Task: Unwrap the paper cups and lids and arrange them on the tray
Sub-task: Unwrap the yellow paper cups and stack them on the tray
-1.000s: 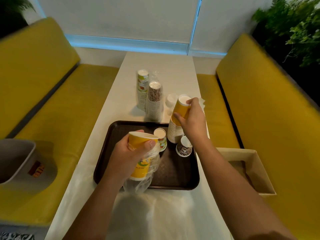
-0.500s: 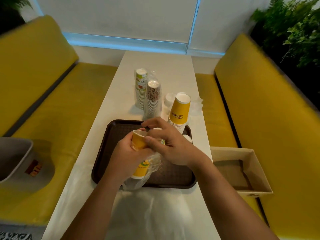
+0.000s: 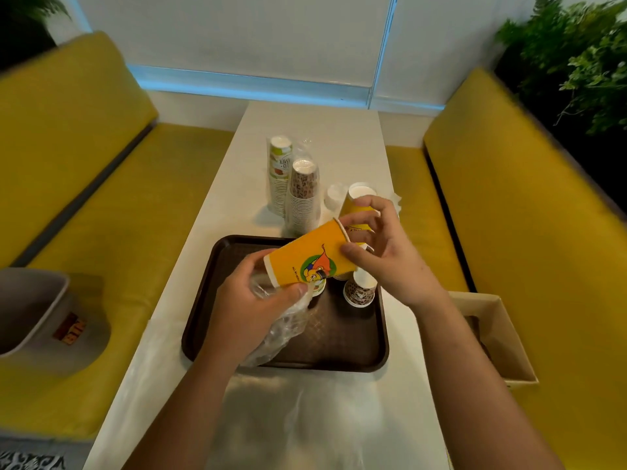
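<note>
Both hands hold a yellow paper cup with a cartoon print, tilted on its side above the brown tray. My left hand grips its bottom end together with crumpled clear plastic wrap. My right hand pinches the cup's rim end. On the tray stand a small brown patterned cup, a small cup with a green print partly hidden, and a stack of yellow cups behind my right hand.
Two wrapped cup stacks, one white-green and one brown patterned, stand on the white table beyond the tray, with white lids beside them. A cardboard box sits on the right yellow bench, a grey bin on the left.
The yellow cup has come out of the wrap and tipped from upright onto its side, lifted higher. My right hand moved from the cup's top to its rim end.
</note>
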`<state>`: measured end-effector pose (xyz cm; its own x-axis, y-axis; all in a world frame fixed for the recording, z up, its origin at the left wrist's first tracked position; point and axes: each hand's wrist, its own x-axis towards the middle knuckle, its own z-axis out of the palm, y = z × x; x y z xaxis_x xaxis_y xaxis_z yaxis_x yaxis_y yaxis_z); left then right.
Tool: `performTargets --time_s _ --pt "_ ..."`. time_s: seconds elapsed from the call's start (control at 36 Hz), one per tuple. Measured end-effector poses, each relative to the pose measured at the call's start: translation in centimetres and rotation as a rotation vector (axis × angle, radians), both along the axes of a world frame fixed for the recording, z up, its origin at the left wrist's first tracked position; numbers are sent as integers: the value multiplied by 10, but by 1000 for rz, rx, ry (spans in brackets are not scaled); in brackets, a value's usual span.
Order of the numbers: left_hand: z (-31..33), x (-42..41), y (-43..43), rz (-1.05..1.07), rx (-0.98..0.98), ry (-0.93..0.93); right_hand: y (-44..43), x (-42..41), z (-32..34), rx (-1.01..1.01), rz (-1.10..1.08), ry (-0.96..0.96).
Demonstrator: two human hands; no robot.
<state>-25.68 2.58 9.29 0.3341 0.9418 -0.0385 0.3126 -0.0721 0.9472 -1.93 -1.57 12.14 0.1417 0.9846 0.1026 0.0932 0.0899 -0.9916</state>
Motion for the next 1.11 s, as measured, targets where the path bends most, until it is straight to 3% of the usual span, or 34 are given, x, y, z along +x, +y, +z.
performTargets --time_s 0.36,0.47,0.56,0.64,0.78,0.89,1.11 --pt "-3 2 4 142 61 -74 0 10 12 -292 394 -326" --pt "-1 2 5 126 77 -63 9 2 19 -258 446 -364" --pt "1 1 4 127 64 -73 16 3 32 -127 281 -273" --pt "1 -1 3 98 10 -74 26 6 41 47 -85 -196" --pt "-5 -4 4 36 -41 -34 51 23 29 236 -575 -502" --pt "-4 -4 4 -15 -65 -18 65 30 9 169 -615 -661" --pt "-6 1 2 -15 -27 31 69 28 -40 -135 -431 -796"
